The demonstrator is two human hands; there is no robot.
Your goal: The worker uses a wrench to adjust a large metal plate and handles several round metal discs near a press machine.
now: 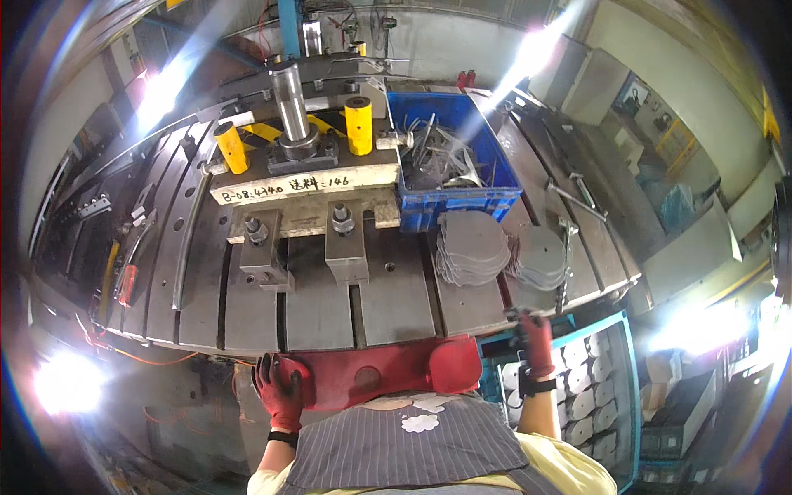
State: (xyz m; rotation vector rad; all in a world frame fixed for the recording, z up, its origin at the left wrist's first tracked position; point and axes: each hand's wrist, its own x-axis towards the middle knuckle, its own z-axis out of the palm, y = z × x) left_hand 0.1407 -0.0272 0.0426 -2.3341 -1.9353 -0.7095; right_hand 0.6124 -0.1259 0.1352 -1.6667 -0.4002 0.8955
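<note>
My left hand (279,392), in a red glove with dark fingers, is at the left end of a red panel (396,370) along the table's front edge. Its fingers are spread and hold nothing I can see. My right hand (535,342), gloved alike, is raised past the panel's right end, near the table edge; its dark fingers look apart, with nothing visible in them. Beyond it on the table sit two stacks of flat grey metal plates, a larger stack (472,247) and a smaller stack (539,257).
A press die (305,181) with a steel column and yellow posts stands mid-table, with bolted clamp blocks (346,247) before it. Beside it, a blue bin (460,198) contains metal scrap. A teal-framed crate (623,388) of metal plates is below right. Tools (128,285) lie left.
</note>
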